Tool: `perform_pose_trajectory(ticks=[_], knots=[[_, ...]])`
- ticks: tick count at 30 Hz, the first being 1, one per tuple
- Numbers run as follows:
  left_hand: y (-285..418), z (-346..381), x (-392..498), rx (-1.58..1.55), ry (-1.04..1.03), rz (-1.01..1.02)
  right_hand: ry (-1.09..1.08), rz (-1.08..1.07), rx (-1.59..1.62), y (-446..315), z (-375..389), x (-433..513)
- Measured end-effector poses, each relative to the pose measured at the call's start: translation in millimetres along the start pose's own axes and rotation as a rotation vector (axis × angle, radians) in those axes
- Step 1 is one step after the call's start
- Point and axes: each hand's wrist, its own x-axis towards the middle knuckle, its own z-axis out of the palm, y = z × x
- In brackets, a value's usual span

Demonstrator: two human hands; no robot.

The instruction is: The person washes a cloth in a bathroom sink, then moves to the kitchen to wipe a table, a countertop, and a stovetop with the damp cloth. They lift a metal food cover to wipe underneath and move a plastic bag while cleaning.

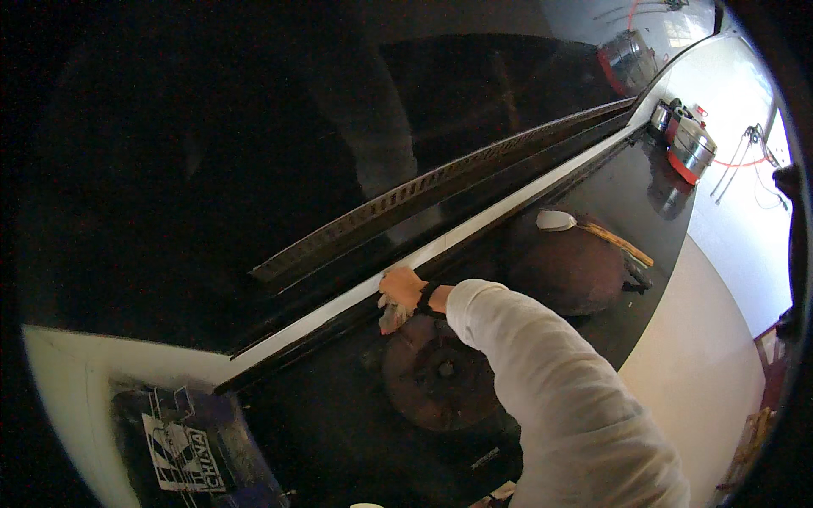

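Observation:
My right hand, with a black band at its wrist and a white sleeve, is closed on a crumpled greyish cloth. It presses at the white strip along the foot of the dark glossy wall. Just below the hand lies a round, brownish burner area on the black surface. A turner with a pale blade and wooden handle rests across a dark reddish-brown round pan or lid, to the right of my hand. My left hand cannot be made out; a small tan shape is cut off at the bottom edge.
A shiny steel vessel with a red base stands at the far right end, beside smaller pots. A long perforated metal ledge runs along the wall above my hand. At the lower left is a dark item with white printing.

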Motion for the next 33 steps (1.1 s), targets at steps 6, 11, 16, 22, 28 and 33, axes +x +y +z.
perform_pose_trajectory(ticks=[6, 11, 16, 22, 28, 33], knots=[[-5, 17, -4, -0.015, 0.027, 0.013, 0.096, -0.005, 0.054, 35, 1, -27], [-24, 31, -9, 0.193, -0.055, -0.034, -0.168, 0.214, -0.017, 98, 34, -49], [-16, 37, -3, 0.117, -0.056, 0.003, 0.106, 0.590, -0.309, 205, 37, -96], [-2, 40, 8, 0.129, -0.079, 0.052, -0.033, 0.825, -0.163, 242, 44, -118], [6, 33, 3, -0.123, -0.067, -0.004, -0.491, 0.557, 0.047, 164, 57, -110], [22, 24, -7, 0.012, -0.004, -0.159, -0.828, 0.359, -0.012, 119, 25, -55]])
